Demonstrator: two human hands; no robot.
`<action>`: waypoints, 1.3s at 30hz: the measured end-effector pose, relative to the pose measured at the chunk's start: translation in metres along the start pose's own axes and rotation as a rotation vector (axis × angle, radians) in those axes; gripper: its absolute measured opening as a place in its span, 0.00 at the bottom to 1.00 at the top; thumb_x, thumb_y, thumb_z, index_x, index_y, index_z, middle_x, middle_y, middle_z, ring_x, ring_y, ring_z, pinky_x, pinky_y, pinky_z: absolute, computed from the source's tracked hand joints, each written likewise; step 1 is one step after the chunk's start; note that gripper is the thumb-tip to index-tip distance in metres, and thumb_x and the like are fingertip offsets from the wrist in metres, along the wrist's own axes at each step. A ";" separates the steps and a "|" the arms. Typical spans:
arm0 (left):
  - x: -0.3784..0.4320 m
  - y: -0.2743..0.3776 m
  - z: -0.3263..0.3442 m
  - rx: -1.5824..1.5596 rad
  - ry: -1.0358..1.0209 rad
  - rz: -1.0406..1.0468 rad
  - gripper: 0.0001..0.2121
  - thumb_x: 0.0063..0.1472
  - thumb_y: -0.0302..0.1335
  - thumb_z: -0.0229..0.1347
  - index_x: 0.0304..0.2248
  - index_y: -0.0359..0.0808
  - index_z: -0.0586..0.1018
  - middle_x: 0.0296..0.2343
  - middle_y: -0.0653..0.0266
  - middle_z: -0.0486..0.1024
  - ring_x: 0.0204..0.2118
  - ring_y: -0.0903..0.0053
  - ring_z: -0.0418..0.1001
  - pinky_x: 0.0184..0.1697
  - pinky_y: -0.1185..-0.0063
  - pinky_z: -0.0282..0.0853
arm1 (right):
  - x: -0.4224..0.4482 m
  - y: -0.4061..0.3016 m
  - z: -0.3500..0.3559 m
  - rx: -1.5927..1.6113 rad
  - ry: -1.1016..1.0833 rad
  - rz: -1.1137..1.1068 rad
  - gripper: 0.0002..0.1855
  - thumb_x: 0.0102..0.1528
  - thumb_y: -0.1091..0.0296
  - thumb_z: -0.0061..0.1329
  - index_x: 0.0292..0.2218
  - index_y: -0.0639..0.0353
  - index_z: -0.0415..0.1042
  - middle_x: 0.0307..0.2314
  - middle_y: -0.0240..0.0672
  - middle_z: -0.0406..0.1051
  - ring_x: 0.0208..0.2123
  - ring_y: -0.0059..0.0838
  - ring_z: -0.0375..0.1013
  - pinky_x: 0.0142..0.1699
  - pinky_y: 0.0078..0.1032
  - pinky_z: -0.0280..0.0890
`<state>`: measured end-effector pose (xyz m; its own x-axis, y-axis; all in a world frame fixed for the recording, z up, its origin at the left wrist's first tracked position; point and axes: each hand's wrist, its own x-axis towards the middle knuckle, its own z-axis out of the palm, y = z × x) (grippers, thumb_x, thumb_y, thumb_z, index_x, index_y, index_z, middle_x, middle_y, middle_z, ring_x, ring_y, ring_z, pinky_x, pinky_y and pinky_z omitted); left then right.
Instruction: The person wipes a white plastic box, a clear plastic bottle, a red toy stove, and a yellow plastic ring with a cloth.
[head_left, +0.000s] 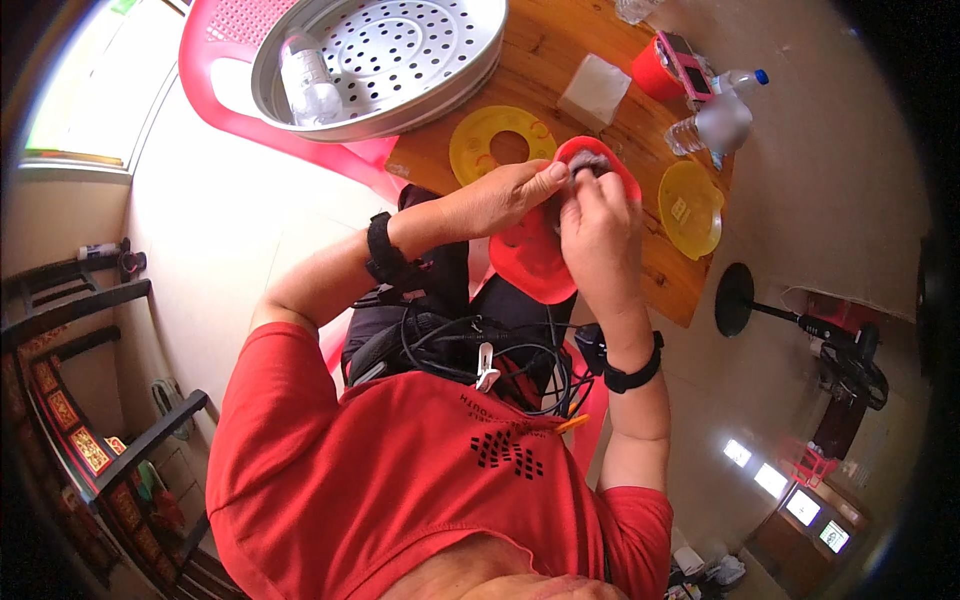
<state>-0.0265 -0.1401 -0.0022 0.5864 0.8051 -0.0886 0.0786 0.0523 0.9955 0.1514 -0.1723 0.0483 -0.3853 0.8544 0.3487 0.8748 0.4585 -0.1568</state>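
Observation:
My left hand (517, 191) grips the edge of a red plastic piece (536, 255), its thumb on the upper rim. The piece is held tilted above my lap, at the near edge of the wooden table. The fingers of my right hand (600, 214) are bent over the piece and touch a greyish, fluffy material (589, 161) at its upper end; they are slightly blurred. What lies under the right fingers is hidden. Just behind my left hand a yellow ring-shaped plastic disc (469, 142) lies on the table. A yellow plastic lid or plate (686, 210) lies to the right.
A large perforated metal steamer tray (375, 124) holding a plastic bottle (306, 82) stands at the upper left, by a pink plastic chair (214, 112). On the wooden table (540, 45) are a white paper square (595, 90), a red container (654, 73) and water bottles (724, 124). Black cables (450, 352) lie across my lap.

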 end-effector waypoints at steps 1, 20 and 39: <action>0.001 -0.005 0.000 0.014 0.011 0.014 0.31 0.72 0.53 0.34 0.49 0.31 0.71 0.40 0.65 0.73 0.44 0.80 0.67 0.50 0.78 0.65 | -0.002 -0.003 0.002 0.004 -0.023 -0.040 0.12 0.56 0.68 0.51 0.41 0.60 0.73 0.33 0.42 0.69 0.35 0.46 0.72 0.40 0.42 0.64; 0.004 -0.003 -0.002 -0.182 0.118 -0.152 0.31 0.70 0.56 0.36 0.42 0.32 0.75 0.28 0.73 0.71 0.31 0.87 0.67 0.32 0.82 0.68 | -0.018 -0.024 -0.001 0.286 -0.252 -0.137 0.04 0.55 0.69 0.50 0.32 0.58 0.71 0.31 0.42 0.66 0.33 0.46 0.69 0.41 0.42 0.59; 0.007 -0.005 -0.004 -0.018 0.121 -0.077 0.36 0.69 0.58 0.37 0.50 0.27 0.73 0.40 0.58 0.75 0.43 0.75 0.71 0.49 0.75 0.66 | -0.022 -0.023 -0.015 0.335 -0.442 -0.205 0.06 0.54 0.65 0.52 0.35 0.51 0.78 0.31 0.41 0.68 0.38 0.42 0.70 0.44 0.40 0.57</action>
<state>-0.0258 -0.1325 -0.0074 0.4775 0.8637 -0.1613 0.1041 0.1267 0.9865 0.1446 -0.2052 0.0581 -0.6852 0.7283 -0.0044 0.6571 0.6156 -0.4351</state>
